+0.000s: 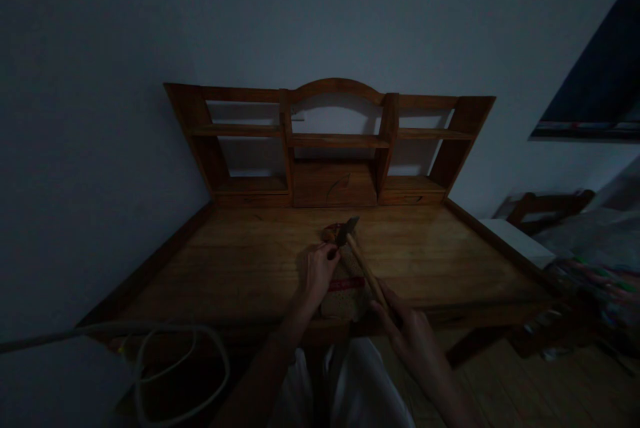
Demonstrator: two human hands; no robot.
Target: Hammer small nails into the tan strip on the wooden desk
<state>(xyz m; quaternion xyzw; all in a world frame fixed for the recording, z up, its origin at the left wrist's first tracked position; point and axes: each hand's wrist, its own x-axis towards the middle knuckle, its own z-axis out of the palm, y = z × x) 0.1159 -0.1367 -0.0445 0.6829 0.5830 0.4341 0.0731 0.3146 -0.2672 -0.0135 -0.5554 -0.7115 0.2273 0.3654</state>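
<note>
My right hand (400, 321) is wrapped round the wooden handle of a hammer (367, 271). The hammer's dark metal head (347, 231) is over the far end of a flat, speckled beige piece (345, 303) with a red band across it, lying near the desk's front edge. Just left of the hammer head is my left hand (320, 273), its fingertips pinched together close to the piece's far end. What they pinch is too dark to make out. A small reddish-brown patterned part (330, 233) shows beyond those fingertips.
A wooden desk (240, 261) carries a hutch of shelves (340, 141) against the wall. A pale cable (200, 328) loops at the front left. Off to the right are a chair back (550, 205), a white surface (520, 241) and a heap of plastic and cloth (600, 268).
</note>
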